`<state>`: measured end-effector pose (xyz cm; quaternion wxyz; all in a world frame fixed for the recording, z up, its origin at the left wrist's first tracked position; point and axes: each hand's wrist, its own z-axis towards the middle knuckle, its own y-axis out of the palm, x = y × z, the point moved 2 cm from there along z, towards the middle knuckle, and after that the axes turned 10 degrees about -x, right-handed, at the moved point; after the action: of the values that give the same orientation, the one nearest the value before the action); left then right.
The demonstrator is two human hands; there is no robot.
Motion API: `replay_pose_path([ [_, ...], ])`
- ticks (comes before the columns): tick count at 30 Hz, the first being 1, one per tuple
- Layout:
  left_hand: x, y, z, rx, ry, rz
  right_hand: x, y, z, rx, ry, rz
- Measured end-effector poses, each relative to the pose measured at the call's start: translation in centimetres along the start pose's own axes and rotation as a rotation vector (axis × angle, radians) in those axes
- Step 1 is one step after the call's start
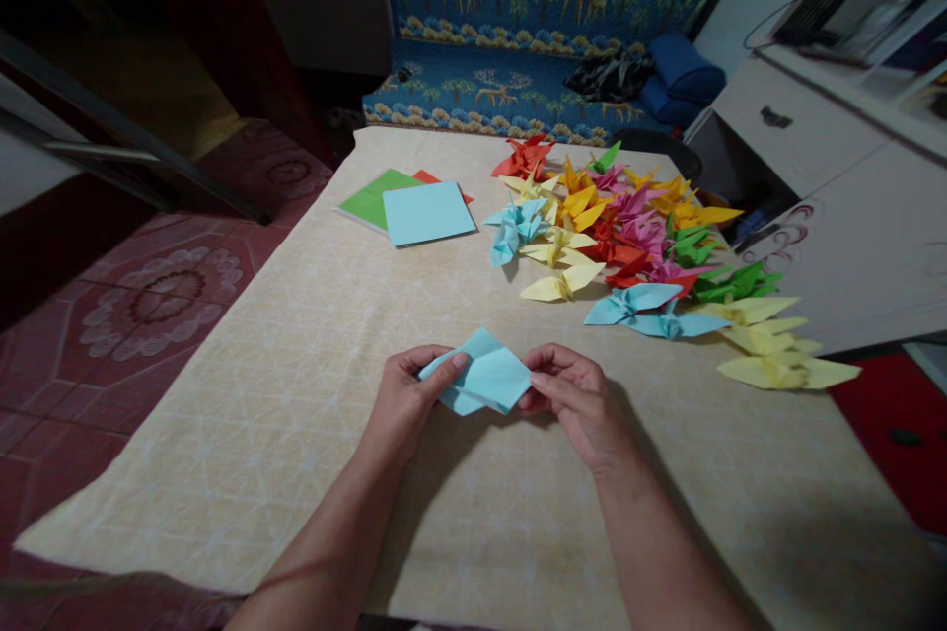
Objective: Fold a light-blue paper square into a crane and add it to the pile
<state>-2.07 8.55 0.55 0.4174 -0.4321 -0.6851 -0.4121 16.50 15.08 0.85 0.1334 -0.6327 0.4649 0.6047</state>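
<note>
A light-blue sheet of origami paper [484, 370], partly folded, is held between my two hands just above the table. My left hand [418, 389] grips its left side, thumb on top and fingers underneath. At the right corner, my right hand [569, 394] pinches the paper between thumb and fingers. Creases and a folded flap show along the paper's lower edge. Beyond my hands, several folded paper cranes [566, 284] in yellow, blue, red, orange, pink and green spread over the table's right side.
Flat square sheets lie at the back left: a blue sheet [429, 214] on top, a green sheet [370, 199] and a red one under it. A pale patterned cloth covers the table [244, 414]. Behind stands a blue sofa [510, 49]; a white cabinet [836, 168] is on the right.
</note>
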Motion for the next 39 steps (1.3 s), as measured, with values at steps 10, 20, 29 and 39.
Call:
replay_pose_path([
  [10,0.05,0.29,0.03,0.042,0.031,-0.067,0.24,0.00,0.27,0.041,-0.087,0.029],
  [20,0.62,0.84,-0.54,-0.205,0.140,0.079,0.49,-0.77,0.60,0.215,-0.087,0.189],
  [29,-0.05,0.63,0.11,-0.174,0.164,0.184,0.53,-0.48,0.34,0.146,-0.109,0.152],
  [39,-0.04,0.87,0.19,-0.163,0.312,0.399,0.77,-0.21,0.34,0.217,-0.260,-0.329],
])
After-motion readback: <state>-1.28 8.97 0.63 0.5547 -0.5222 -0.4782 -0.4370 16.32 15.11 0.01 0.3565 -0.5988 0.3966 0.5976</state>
